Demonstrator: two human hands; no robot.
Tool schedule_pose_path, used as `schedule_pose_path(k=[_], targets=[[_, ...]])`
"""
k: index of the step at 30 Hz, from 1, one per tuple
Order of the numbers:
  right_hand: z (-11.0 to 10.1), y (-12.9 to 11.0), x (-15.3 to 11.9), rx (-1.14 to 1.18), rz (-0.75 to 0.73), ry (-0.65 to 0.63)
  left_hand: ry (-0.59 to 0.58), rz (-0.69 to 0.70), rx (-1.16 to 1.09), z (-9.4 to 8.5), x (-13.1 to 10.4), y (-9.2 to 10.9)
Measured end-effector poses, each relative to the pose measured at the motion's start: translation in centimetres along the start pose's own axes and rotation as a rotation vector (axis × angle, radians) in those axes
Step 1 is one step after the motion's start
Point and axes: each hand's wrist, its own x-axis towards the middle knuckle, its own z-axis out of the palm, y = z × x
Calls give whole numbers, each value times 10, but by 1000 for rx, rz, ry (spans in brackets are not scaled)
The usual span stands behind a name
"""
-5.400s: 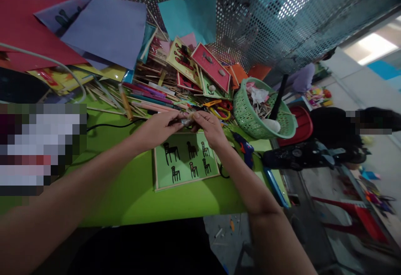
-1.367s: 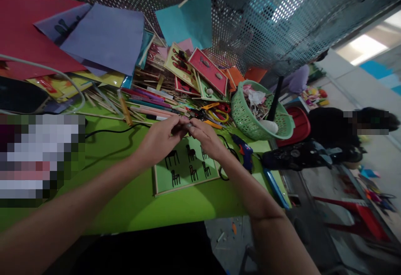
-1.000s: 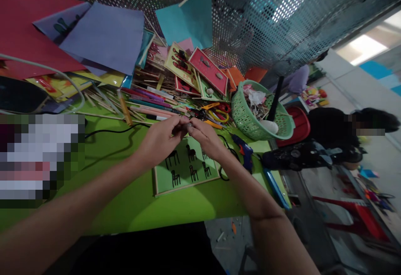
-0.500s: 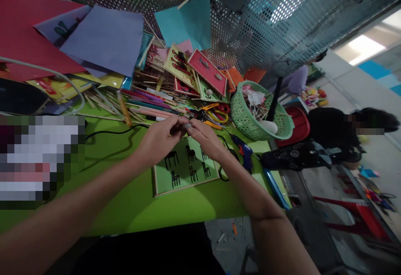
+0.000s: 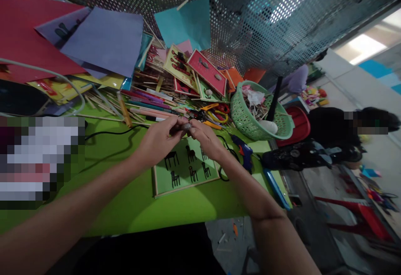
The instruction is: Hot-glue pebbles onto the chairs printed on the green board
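Note:
My left hand point(image 5: 163, 138) and my right hand point(image 5: 205, 138) meet over the top edge of a green card point(image 5: 184, 186). Between their fingertips they pinch a small greyish object point(image 5: 186, 127), partly hidden by the fingers; it looks like a pebble. The card has a thin wooden frame and bears several dark chair and table shapes. A blue glue gun point(image 5: 246, 151) lies to the right of my right hand. Scissors with yellow handles point(image 5: 223, 117) rest just beyond my hands.
A green basket point(image 5: 244, 118) of scraps stands at the right back. Sticks, pens, framed cards and coloured paper point(image 5: 105, 41) pile along the mesh. A black cable point(image 5: 112, 131) crosses the left side. Another person sits at the far right.
The fingers have shifted slightly around the small greyish object, and a little more of it shows. The card and the things around it have stayed in place.

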Motion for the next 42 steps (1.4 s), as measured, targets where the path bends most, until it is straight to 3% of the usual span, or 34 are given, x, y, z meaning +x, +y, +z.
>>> schedule_pose_path(k=[9,21,28,42], targets=[[1,-7,2,-106,59,7,8,16,156,1,-5,2],[-1,0,1,25,27,-9,-7,-21,51,1,-2,0],[0,-2,2,-34,30,-5,-20,7,138,1,-4,1],[-3,0,0,26,27,-28,6,11,83,0,-2,1]])
